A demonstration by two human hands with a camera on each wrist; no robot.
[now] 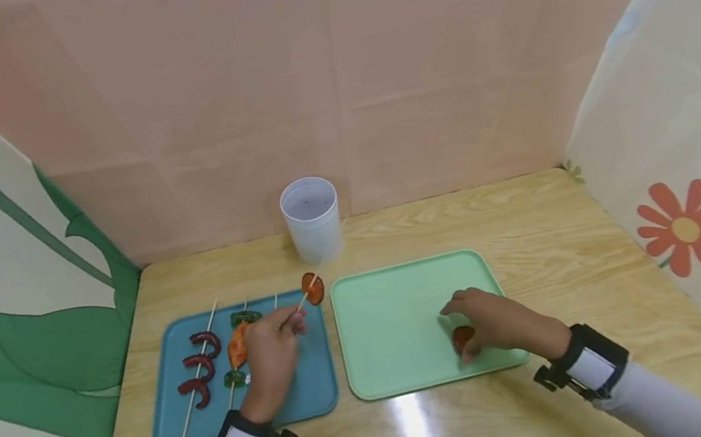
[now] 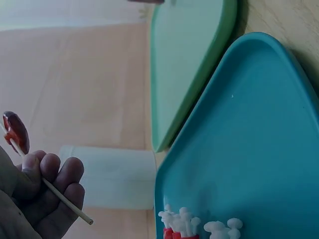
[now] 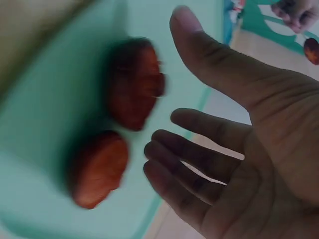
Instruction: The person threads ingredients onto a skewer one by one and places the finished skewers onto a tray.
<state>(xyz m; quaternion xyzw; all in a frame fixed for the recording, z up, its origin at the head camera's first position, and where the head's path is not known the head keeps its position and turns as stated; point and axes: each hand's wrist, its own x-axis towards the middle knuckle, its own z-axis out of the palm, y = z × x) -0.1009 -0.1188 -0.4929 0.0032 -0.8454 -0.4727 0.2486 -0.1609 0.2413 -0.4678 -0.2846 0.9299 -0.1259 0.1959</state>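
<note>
My left hand (image 1: 268, 352) pinches a thin wooden skewer (image 2: 70, 205) between thumb and fingers, above the right part of the blue tray (image 1: 313, 391). One reddish-brown, rounded food piece (image 1: 313, 288) is threaded on this skewer, beyond the fingertips. My right hand (image 1: 495, 318) is over the right side of the light green tray (image 1: 395, 319), thumb and fingers spread apart. Two similar reddish-brown pieces, one notched (image 3: 134, 82) and one smoother (image 3: 102, 169), lie on that tray beside the fingers in the right wrist view. The head view shows only one of them, partly hidden by the hand.
On the blue tray lie a skewer of curved dark red sausages (image 1: 198, 369) and one with orange and green pieces (image 1: 237, 346). White mushroom-shaped pieces (image 2: 180, 221) appear in the left wrist view. Behind the trays stands a whitish cup (image 1: 317, 236), near the back wall.
</note>
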